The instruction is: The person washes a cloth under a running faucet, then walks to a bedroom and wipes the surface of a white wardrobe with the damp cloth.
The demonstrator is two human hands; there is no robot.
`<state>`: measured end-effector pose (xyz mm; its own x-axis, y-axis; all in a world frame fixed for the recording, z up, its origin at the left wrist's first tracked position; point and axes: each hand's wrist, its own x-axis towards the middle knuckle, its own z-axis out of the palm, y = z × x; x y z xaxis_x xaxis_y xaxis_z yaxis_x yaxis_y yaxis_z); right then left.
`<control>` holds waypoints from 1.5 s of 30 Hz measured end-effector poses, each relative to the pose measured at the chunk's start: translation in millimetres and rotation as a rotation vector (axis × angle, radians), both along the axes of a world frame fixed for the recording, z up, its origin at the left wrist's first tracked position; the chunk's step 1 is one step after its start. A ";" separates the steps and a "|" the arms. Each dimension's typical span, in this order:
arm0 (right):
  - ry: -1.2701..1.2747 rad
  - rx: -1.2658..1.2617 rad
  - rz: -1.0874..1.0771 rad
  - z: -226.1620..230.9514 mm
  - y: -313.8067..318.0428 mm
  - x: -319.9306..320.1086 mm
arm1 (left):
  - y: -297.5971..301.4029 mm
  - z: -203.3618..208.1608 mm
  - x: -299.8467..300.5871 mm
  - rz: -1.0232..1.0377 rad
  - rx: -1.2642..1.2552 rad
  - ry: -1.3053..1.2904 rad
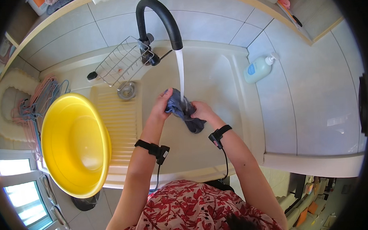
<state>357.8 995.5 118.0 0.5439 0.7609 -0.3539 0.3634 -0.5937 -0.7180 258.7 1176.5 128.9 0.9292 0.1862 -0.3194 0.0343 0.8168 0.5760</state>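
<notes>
A crumpled blue-grey cloth, bunched lengthwise, which I see slanting down to my right, lower end darker, under running water, over an off-white sink.

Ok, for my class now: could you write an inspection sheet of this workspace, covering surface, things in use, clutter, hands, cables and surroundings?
Surface: pale sink with a ribbed drainboard on its left.
Things in use: blue-grey cloth under water running from the black tap.
Clutter: yellow basin and hangers at left; wire rack by the tap; pump bottle at the sink's right edge.
Hands: left hand and right hand both grip the cloth, from opposite sides.
Cables: left cable and right cable run from black forearm bands toward the body.
Surroundings: tiled wall; window at lower left; shelf at upper right.
</notes>
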 end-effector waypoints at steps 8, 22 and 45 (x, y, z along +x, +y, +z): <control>1.622 0.095 -0.648 -10.5 21.3 -20.1 | -21.9 1.3 5.1 0.031 -0.480 -0.006; 1.527 1.076 -0.626 -42.7 19.7 -40.0 | -117.0 31.1 3.5 0.108 1.651 0.445; 1.305 0.660 -1.042 -39.6 29.9 -54.4 | -53.5 -52.7 -3.7 0.019 1.465 0.654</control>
<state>303.4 1025.4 78.4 0.4891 0.5013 -0.7138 -0.8722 0.2898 -0.3941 255.0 1123.0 76.1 0.7053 0.6840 -0.1860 0.5737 -0.3966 0.7167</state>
